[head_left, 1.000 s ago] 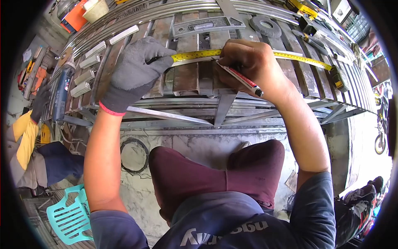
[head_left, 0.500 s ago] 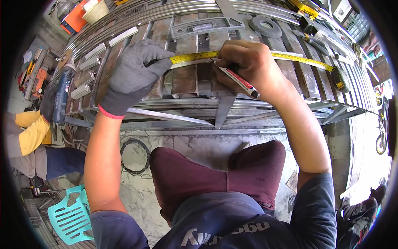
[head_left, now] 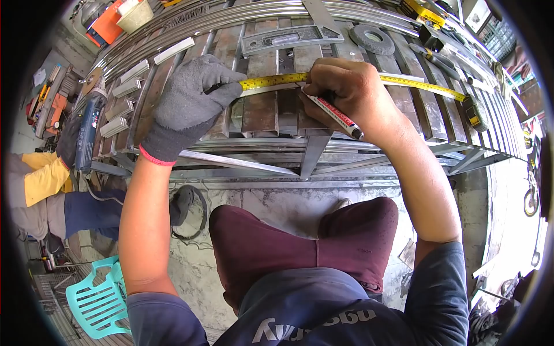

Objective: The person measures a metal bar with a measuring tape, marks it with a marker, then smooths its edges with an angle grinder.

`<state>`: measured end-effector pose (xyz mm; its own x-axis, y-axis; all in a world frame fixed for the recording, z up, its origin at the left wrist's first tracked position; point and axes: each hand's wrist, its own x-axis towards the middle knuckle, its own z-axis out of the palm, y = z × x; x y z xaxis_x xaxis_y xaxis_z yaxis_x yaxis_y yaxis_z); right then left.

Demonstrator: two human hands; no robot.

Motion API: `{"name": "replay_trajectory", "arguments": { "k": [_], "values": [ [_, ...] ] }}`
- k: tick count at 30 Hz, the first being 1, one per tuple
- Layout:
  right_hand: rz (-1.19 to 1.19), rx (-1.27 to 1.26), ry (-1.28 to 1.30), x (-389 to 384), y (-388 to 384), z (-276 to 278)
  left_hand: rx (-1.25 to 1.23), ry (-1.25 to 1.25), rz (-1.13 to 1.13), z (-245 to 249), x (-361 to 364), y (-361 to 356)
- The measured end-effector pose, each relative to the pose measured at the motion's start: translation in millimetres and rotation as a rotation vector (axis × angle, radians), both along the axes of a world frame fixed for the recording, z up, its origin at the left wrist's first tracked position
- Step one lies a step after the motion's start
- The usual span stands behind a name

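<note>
My left hand (head_left: 196, 95), in a grey glove with a pink cuff edge, pinches the end of a yellow tape measure blade (head_left: 271, 82) together with a light metal strip (head_left: 268, 90) along its near edge. The blade runs right across the slatted bench to the tape measure case (head_left: 475, 113), which lies near the right end. My bare right hand (head_left: 352, 95) is closed around a red-and-white marker (head_left: 336, 116). The marker's tip end is at the near edge of the strip, its black end pointing towards me. The knuckles hide part of the blade.
A spirit level (head_left: 288, 39), a grinding disc (head_left: 372, 39) and long shiny tubes (head_left: 231, 18) lie further back. Short cut metal pieces (head_left: 127, 86) line the left. A co-worker's gloved hand (head_left: 69, 141) holds an angle grinder (head_left: 89, 130). A turquoise chair (head_left: 98, 300) stands lower left.
The co-worker's foot has come into view at the left, over the black coil on the floor. My hands, the marker and the tape stay almost in place.
</note>
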<state>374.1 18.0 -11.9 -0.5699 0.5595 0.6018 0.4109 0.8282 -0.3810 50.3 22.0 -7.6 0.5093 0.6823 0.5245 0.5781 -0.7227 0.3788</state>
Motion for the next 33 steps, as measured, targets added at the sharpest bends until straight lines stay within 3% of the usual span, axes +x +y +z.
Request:
{"name": "replay_trajectory", "arguments": {
  "k": [12, 15, 16, 18, 22, 26, 30, 32, 33],
  "values": [
    [0.016, -0.002, -0.001, 2.2, 1.9, 0.8, -0.031, -0.022, 0.03, 0.7, 1.5, -1.6],
    [-0.072, -0.012, 0.226, 14.9, -3.5, -4.7, 0.033, 0.042, 0.031, 1.6, 0.2, 1.2],
    [-0.115, 0.096, 0.26, 17.0, -16.0, 1.9, 0.024, 0.024, 0.021, 2.0, 0.8, 1.3],
    [-0.107, 0.101, 0.532, 26.9, -17.2, -3.8, 0.003, -0.01, 0.001, 1.4, 2.0, -0.8],
    [-0.214, 0.303, 0.667, 63.9, -24.3, -1.0, 0.043, -0.011, -0.005, 3.4, 2.8, 2.9],
    [-0.508, 0.375, 0.598, 110.7, -27.4, -3.8, 0.052, -0.035, -0.01, 2.4, 3.3, 1.9],
    [-0.841, 0.56, 0.168, 176.3, -28.7, 2.8, 0.022, -0.064, -0.014, 0.9, 2.5, 3.2],
    [-1.026, 0.422, 0.164, 213.6, -34.1, 3.1, 0.015, -0.063, -0.008, 0.6, 2.0, 2.7],
    [-1.042, 0.411, 0.017, 237.2, -37.8, 7.5, 0.019, -0.061, -0.008, -0.1, 1.7, 3.0]
  ]
}}
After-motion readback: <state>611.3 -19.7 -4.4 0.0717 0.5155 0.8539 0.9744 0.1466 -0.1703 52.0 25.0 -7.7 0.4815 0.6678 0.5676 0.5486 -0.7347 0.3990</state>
